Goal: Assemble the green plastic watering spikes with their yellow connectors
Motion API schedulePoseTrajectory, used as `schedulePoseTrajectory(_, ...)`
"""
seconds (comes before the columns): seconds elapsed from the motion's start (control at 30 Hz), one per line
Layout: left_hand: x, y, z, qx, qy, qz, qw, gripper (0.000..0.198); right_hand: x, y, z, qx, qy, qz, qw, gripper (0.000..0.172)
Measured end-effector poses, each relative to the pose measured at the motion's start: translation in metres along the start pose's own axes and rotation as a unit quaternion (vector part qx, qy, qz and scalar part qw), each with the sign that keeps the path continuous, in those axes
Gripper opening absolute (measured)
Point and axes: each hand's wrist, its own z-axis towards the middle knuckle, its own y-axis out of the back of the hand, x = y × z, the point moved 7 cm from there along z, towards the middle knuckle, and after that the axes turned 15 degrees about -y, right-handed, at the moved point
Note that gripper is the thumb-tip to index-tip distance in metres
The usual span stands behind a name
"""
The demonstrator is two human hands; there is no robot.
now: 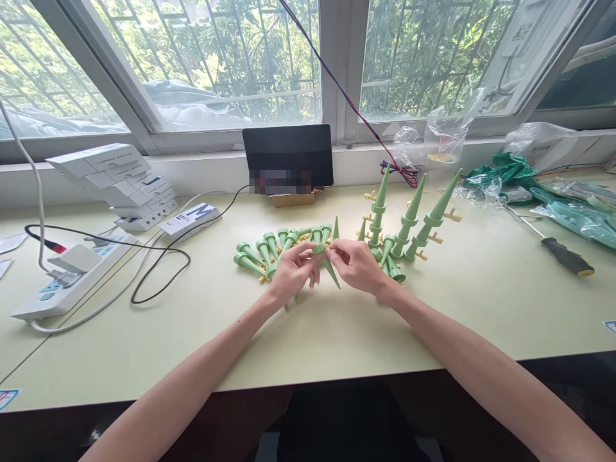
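Observation:
In front of me, my left hand (pixel 293 269) grips the wide capped end of a green plastic watering spike (pixel 332 273), whose tip slants down to the right. The fingers of my right hand (pixel 359 263) are pinched against the spike's side near its cap; what lies between them is hidden. Beyond and left of my left hand lies a group of similar green spikes (pixel 248 253) with small yellow valves. Past my right hand stand tall stacks of spikes (pixel 408 221), fitted one into another, with yellow valves (pixel 452 215) sticking out.
A dark-screened tablet (pixel 289 151) leans at the window. White boxes (pixel 120 183), a power strip (pixel 72 282) and a black cable (pixel 187 256) are at left. A screwdriver (pixel 568 255), clear plastic bags (pixel 447 135) and green packaging (pixel 505 173) lie at right.

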Motion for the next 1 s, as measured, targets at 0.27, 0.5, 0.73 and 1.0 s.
schedulePoseTrajectory(0.27, -0.002, -0.0006, 0.0004, 0.0, -0.003, 0.007, 1.0, 0.028, 0.0006, 0.0006, 0.0, 0.001, -0.004, 0.003, 1.0, 0.027)
schedulePoseTrajectory(0.5, -0.0045, -0.0012, -0.0016, -0.004, 0.017, 0.016, 1.0, 0.031, -0.0044, -0.0022, 0.0, 0.016, -0.031, 0.02, 0.999, 0.026)
schedulePoseTrajectory(0.73, -0.002, 0.0042, -0.0013, -0.032, 0.033, 0.017, 0.999, 0.036, -0.0064, -0.0013, 0.0005, 0.009, -0.063, 0.06, 0.996, 0.028)
schedulePoseTrajectory(1.0, -0.0031, 0.0046, -0.0016, -0.03, 0.033, 0.032, 0.998, 0.036, -0.009, -0.0005, 0.0017, 0.001, -0.068, 0.074, 0.995, 0.025)
